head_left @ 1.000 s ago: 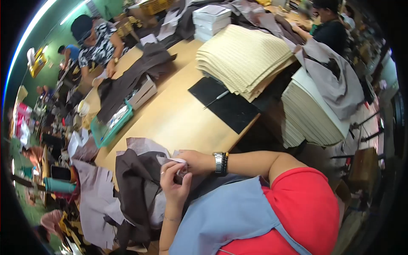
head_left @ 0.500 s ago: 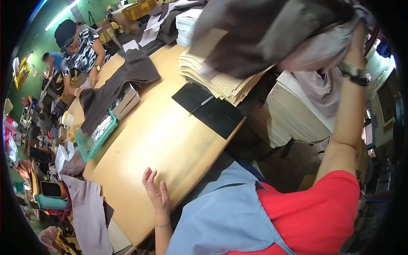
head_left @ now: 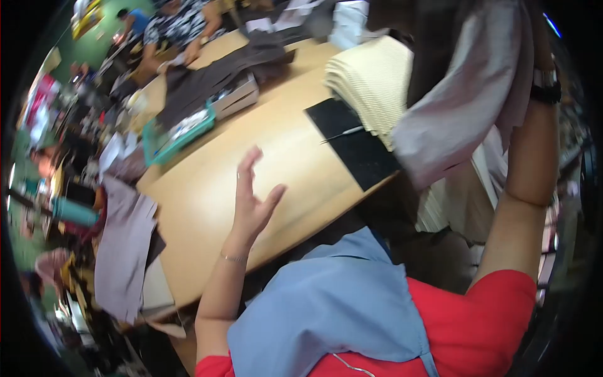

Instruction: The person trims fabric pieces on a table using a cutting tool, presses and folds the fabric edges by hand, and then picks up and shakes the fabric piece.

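My left hand is raised over the wooden table, fingers apart, holding nothing. At the upper right my right arm reaches up, and my right hand grips a large limp sheet of leather-like material. That sheet hangs down, dark on one part and pale mauve on another. My right fingers are mostly hidden by it and the dark edge of the view. Beside the hanging sheet, a stack of cream textured sheets lies at the table's right side. A pen-like tool rests on a black mat.
Across the table are a teal basket with small white things and a dark sheet draped over a box. Mauve pieces hang at the left edge. A co-worker works at the far side.
The sheet in my right hand has swung down and now hangs beside the cream stack. My left hand has lifted with its fingers spread wider. The view has turned.
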### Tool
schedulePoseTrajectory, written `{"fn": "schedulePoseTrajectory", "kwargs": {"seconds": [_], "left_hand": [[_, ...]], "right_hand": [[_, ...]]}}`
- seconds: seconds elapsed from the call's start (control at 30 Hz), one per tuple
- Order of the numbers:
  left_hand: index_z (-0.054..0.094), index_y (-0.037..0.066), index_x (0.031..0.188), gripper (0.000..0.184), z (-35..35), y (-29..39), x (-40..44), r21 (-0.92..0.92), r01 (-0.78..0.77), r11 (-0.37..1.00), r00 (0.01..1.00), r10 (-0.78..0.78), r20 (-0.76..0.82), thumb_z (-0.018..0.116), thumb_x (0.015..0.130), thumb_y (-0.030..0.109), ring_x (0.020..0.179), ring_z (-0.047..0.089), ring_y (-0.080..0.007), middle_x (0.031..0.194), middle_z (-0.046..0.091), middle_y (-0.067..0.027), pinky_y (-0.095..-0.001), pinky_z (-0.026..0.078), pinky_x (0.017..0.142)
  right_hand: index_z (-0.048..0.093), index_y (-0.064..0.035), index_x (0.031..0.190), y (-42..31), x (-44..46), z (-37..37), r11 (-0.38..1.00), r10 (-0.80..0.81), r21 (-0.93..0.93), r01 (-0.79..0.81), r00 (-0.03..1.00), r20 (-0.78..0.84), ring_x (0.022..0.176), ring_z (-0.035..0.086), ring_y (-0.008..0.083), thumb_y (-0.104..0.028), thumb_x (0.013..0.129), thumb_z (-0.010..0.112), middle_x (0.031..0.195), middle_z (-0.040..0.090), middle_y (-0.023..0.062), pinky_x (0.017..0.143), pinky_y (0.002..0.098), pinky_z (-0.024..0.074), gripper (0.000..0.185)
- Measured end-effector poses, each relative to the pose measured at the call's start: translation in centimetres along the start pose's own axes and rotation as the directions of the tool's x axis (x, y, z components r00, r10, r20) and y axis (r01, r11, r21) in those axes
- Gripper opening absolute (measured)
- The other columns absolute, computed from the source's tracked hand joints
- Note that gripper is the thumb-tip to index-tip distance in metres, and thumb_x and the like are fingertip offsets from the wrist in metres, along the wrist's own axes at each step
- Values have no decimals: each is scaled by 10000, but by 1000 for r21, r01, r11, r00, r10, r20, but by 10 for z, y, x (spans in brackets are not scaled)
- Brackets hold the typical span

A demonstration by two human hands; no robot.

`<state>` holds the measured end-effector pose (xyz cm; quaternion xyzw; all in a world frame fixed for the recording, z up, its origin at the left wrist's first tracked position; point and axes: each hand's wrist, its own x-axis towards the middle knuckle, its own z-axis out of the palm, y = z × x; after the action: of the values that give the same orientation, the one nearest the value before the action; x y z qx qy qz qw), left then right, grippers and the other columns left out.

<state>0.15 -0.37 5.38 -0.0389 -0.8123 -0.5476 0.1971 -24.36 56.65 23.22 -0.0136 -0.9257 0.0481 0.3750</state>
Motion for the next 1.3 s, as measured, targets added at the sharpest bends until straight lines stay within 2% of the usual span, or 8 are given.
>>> {"fn": "schedulePoseTrajectory", "kwargs": {"seconds": [0.13,0.4,0.53,0.67,0.77,0.93,1.07,1.3], "left_hand": [[-54,55,1560,1477,-49,48,38,373,-562,738,741,650,-170,923,554,519,1510,-81,-354,1636,-88,-192,-494,13,1213],[585,2,1253,440,-89,75,41,-433,-74,898,725,-250,-642,745,875,159,1037,627,-218,1193,634,-104,-361,506,922],[565,-4,1282,427,-141,-1,9,-646,-155,747,588,-456,-668,670,937,224,1060,634,-253,1212,628,-119,-389,523,915],[564,-49,1261,509,-158,-54,-26,-521,-178,835,355,-439,-825,687,923,310,1048,628,-249,1214,624,-145,-396,524,915],[559,-74,1275,603,-169,-68,-61,-519,-33,854,217,-500,-838,694,908,385,1040,625,-255,1231,620,-149,-378,502,945],[506,-104,1317,591,-210,-21,-116,-204,132,970,-3,-206,-979,675,926,306,1106,617,-280,1321,580,-183,-381,504,981],[460,-107,1323,679,-259,-10,-167,420,464,780,196,372,-907,778,861,275,1094,612,-316,1237,593,-213,-406,484,963],[100,8,1523,1186,-205,8,-170,730,649,215,636,373,-676,879,707,374,1448,203,-436,1552,174,-298,-533,169,1186]], "right_hand": [[361,-10,1443,-172,-44,0,705,-359,645,294,933,-32,1308,447,256,-529,950,497,1424,438,211,1089,361,367,729],[291,-8,1509,-570,-69,-12,-416,-807,876,-244,543,-233,1378,403,264,-627,940,493,1499,381,236,1123,360,340,865],[189,-76,1570,-517,-116,59,21,-957,738,-674,201,211,1474,240,335,-951,724,355,1584,241,240,1153,607,189,1229],[453,-102,1434,-435,-214,107,546,-837,656,-521,-324,441,1182,536,227,-491,939,590,1361,528,145,994,444,462,644],[545,-14,1320,-406,-275,99,218,-955,728,-650,13,297,1042,580,131,-262,865,750,1197,631,84,891,318,511,557],[541,-19,1287,-406,-226,78,282,-929,536,-796,-88,359,732,620,77,-216,861,782,880,687,30,680,245,515,527],[538,-27,1303,-411,-179,75,453,-883,593,-666,-241,403,685,562,39,-161,878,760,797,639,-18,593,180,433,497],[602,-15,1248,-380,-208,124,504,-793,821,-268,233,563,674,556,54,-119,867,721,958,625,45,609,225,504,412]]}}
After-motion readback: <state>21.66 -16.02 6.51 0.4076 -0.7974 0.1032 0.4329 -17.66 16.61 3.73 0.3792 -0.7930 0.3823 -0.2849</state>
